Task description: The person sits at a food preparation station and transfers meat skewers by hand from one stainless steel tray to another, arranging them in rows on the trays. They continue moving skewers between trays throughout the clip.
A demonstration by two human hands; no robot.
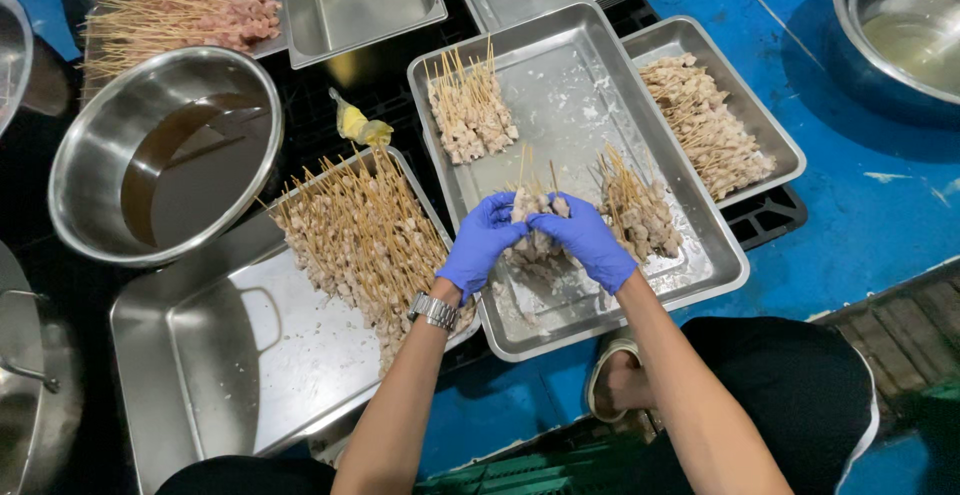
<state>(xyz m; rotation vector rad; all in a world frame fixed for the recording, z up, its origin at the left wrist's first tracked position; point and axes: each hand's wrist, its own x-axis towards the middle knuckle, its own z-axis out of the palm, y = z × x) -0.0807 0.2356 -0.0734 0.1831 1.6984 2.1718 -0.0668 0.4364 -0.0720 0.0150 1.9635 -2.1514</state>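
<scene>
Steel tray at the left holds many raw meat skewers. Over the middle tray's near edge, left hand and right hand grip one bundle; two finished bundles lie there.

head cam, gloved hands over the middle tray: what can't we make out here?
- Head view: the skewer bundle is mostly covered by the left hand and right hand; count unreadable.
- Skewers under the hands in the middle tray: hidden.
- Big bowl, top right: cut off by the frame edge.
</scene>
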